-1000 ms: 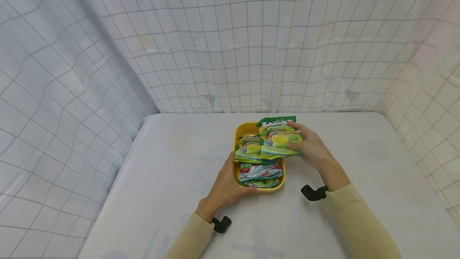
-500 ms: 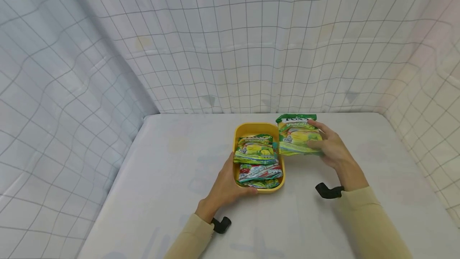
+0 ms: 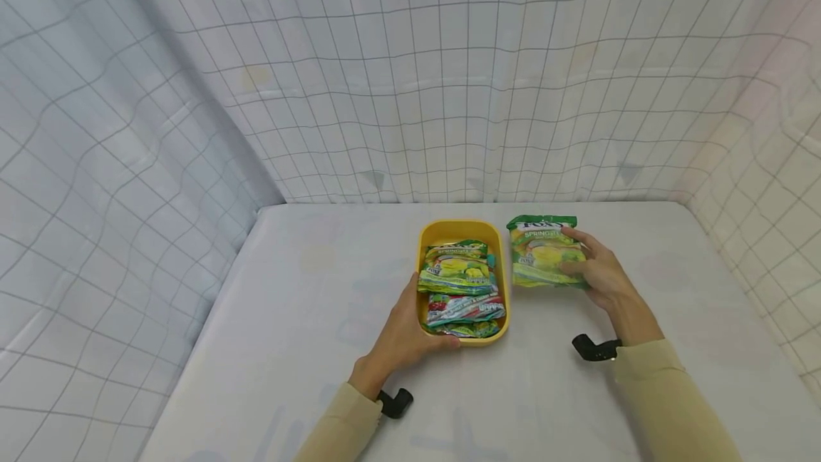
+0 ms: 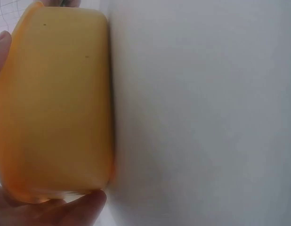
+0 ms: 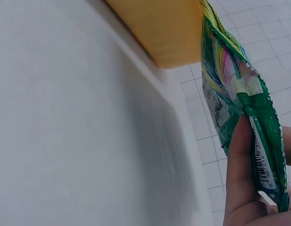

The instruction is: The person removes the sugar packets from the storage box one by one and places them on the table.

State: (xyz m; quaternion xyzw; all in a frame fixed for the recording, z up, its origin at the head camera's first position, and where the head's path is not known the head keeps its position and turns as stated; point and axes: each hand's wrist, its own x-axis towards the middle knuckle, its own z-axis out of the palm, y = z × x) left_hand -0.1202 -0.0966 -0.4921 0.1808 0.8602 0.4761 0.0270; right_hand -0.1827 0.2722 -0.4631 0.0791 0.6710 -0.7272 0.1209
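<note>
My left hand (image 3: pixel 405 326) grips the near left corner of a yellow plastic tub (image 3: pixel 460 229), thumb along its front and fingers on its left side. The tub's smooth outer wall (image 4: pixel 56 94) fills much of the left wrist view. To the right of the tub, my right hand (image 3: pixel 608 282) pinches a green-and-yellow Fox's candy bag (image 3: pixel 537 252) by its right edge. The bag's back, with a barcode, shows in the right wrist view, the thumb (image 5: pixel 242 165) lying against it. Inside the tub, another green candy bag (image 3: pixel 455 266) lies above a red-and-blue one (image 3: pixel 465 309).
A further green packet (image 3: pixel 471 329) lies at the tub's near end. The white table (image 3: pixel 308 319) stretches to both sides and toward me. White grid-patterned curtains (image 3: pixel 462 91) hang behind the table and at its left and right.
My right hand has carried the candy bag from over the tub to its right, then slightly lower and nearer. The green bag in the tub has come into full view. My left hand stays put.
</note>
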